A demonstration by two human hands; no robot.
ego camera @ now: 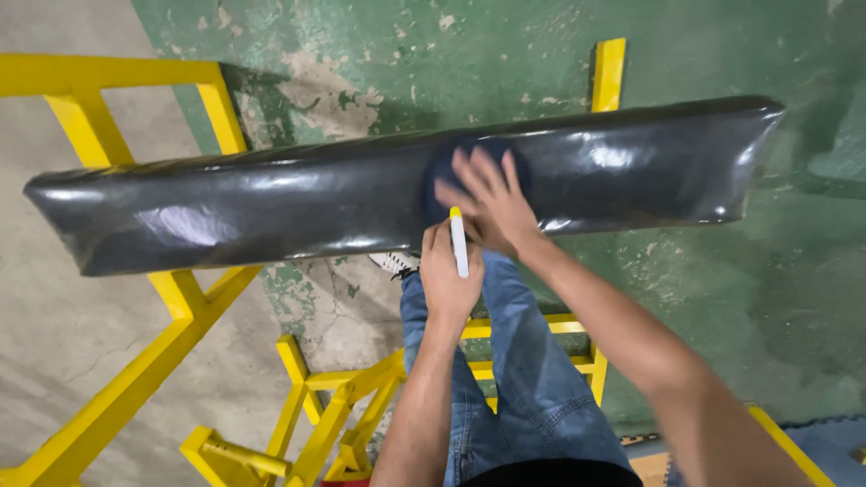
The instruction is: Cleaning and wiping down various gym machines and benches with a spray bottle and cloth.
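Observation:
A long glossy black panel lies across a yellow metal frame. My right hand presses flat with spread fingers on a dark round pad lying on the panel's middle. My left hand is just below it at the panel's near edge, closed around a white marker with a yellow cap, tip pointing up toward the panel.
The floor is worn green paint on the right and bare concrete on the left. My leg in blue jeans rests on yellow frame bars below. A yellow upright stands behind the panel.

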